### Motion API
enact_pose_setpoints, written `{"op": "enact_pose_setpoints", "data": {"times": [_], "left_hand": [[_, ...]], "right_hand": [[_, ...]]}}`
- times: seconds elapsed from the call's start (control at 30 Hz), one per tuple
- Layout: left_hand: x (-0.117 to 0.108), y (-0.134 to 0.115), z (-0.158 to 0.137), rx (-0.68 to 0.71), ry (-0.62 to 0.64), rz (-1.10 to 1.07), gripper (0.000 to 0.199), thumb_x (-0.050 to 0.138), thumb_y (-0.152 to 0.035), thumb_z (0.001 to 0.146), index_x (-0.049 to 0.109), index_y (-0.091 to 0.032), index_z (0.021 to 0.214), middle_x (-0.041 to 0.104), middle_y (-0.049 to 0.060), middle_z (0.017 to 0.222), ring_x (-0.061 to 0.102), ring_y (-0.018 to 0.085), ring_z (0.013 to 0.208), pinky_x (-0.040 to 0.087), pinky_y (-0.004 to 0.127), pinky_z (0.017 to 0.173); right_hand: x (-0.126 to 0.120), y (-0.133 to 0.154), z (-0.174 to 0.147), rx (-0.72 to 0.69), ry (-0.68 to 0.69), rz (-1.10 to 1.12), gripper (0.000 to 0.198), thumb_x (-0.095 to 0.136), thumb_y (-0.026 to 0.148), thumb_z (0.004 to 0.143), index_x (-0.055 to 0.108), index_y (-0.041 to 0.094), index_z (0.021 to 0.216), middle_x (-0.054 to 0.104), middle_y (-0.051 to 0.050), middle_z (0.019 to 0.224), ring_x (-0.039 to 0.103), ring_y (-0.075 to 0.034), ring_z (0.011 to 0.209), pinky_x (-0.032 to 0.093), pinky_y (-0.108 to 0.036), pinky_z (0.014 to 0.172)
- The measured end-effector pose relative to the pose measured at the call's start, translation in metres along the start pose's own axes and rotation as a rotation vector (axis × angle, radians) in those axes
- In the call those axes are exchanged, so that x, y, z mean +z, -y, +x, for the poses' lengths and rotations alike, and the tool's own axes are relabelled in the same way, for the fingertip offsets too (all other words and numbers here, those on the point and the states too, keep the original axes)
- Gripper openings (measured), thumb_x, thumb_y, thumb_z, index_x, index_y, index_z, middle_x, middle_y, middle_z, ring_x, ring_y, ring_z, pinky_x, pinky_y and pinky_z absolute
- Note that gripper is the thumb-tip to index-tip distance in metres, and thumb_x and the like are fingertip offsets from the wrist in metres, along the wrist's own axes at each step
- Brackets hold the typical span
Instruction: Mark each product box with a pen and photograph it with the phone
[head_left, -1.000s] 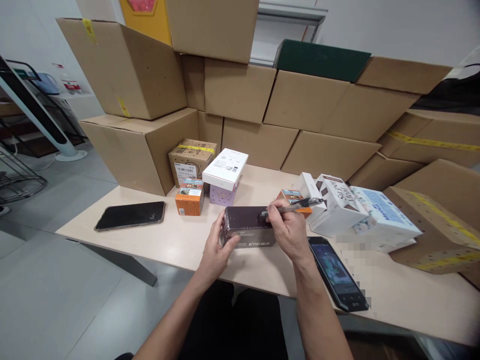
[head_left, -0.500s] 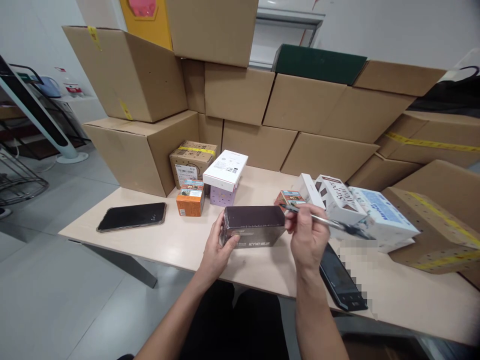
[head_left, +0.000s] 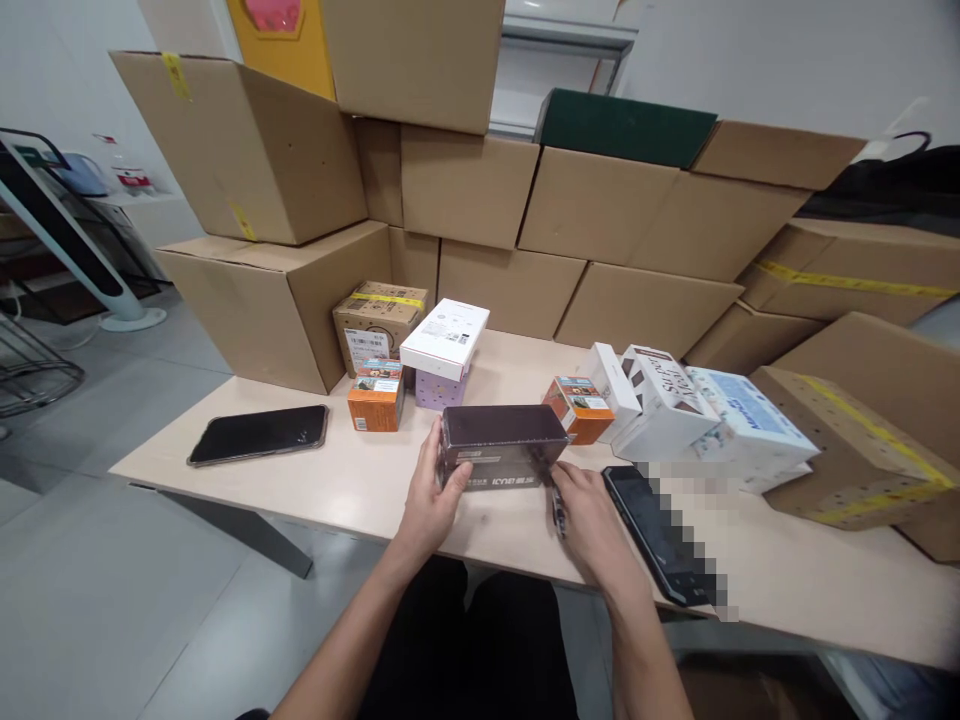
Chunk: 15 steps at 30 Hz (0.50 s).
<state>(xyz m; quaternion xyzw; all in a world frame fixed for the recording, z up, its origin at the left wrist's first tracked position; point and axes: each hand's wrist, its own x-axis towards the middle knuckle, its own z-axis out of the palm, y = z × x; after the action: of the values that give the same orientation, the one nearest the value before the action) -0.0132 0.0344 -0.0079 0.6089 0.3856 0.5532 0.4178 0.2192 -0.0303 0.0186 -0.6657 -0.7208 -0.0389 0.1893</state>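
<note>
A dark, film-wrapped box with pale lettering on its front stands near the table's front edge. My left hand is closed around its left end, thumb on the front face. At the lower right corner of that box is my right hand, its fingers bent and touching or very near it. Part of a slim silver-and-black tool shows below those fingers; most of it is hidden, and its exact kind is unclear. A black handheld device lies just right of this hand, partly blurred out.
A phone lies at left. Behind are an orange box, a white box on a purple one, and a small carton. Another orange box and several white boxes stand right. Large cartons wall the back.
My right hand has come down and left from above the box's right end to its lower right corner, swinging the tool downward. The left hand keeps its hold on the box.
</note>
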Motion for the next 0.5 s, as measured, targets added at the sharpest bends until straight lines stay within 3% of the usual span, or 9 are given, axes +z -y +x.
{"op": "enact_pose_setpoints", "data": {"times": [0.1,0.2,0.33,0.4,0.5], "left_hand": [[0.000,0.002,0.000,0.004,-0.008,-0.005,0.072,0.061,-0.040,0.092,0.027,-0.029,0.154,0.031,0.009,0.161,0.036,0.029,0.145,0.029,0.046,0.121],[0.000,0.001,0.000,0.029,-0.029,0.000,0.072,0.064,-0.036,0.089,0.030,-0.029,0.153,0.033,0.009,0.160,0.039,0.028,0.144,0.032,0.045,0.119],[-0.002,-0.002,-0.002,0.068,-0.138,0.017,0.075,0.067,-0.026,0.083,0.035,-0.029,0.150,0.040,0.010,0.154,0.040,0.028,0.142,0.035,0.045,0.116],[-0.002,-0.005,-0.003,0.076,-0.176,0.007,0.075,0.066,-0.021,0.080,0.036,-0.029,0.149,0.045,0.011,0.149,0.042,0.029,0.140,0.036,0.045,0.114],[-0.001,-0.009,-0.005,0.114,-0.213,0.005,0.073,0.063,-0.020,0.079,0.038,-0.029,0.147,0.048,0.011,0.144,0.045,0.029,0.137,0.037,0.046,0.111]], "right_hand": [[0.009,0.005,0.008,0.016,0.010,-0.067,0.046,0.039,0.000,0.084,0.066,0.016,0.117,0.065,-0.011,0.123,0.052,-0.025,0.094,0.043,-0.036,0.087],[0.012,0.004,0.006,0.035,-0.003,-0.059,0.046,0.037,0.003,0.087,0.063,0.017,0.123,0.064,-0.011,0.125,0.052,-0.024,0.096,0.042,-0.037,0.088],[0.001,-0.010,-0.023,0.078,-0.238,-0.052,0.043,0.040,0.021,0.096,0.050,0.017,0.138,0.062,-0.014,0.122,0.052,-0.025,0.108,0.040,-0.041,0.098],[-0.006,-0.023,-0.045,0.166,-0.379,-0.111,0.050,0.046,0.040,0.096,0.050,0.016,0.139,0.060,-0.017,0.121,0.052,-0.029,0.113,0.040,-0.047,0.099],[-0.012,-0.046,-0.077,0.435,-0.402,-0.237,0.074,0.048,0.067,0.087,0.052,0.014,0.138,0.054,-0.024,0.126,0.049,-0.039,0.116,0.041,-0.058,0.094]]}}
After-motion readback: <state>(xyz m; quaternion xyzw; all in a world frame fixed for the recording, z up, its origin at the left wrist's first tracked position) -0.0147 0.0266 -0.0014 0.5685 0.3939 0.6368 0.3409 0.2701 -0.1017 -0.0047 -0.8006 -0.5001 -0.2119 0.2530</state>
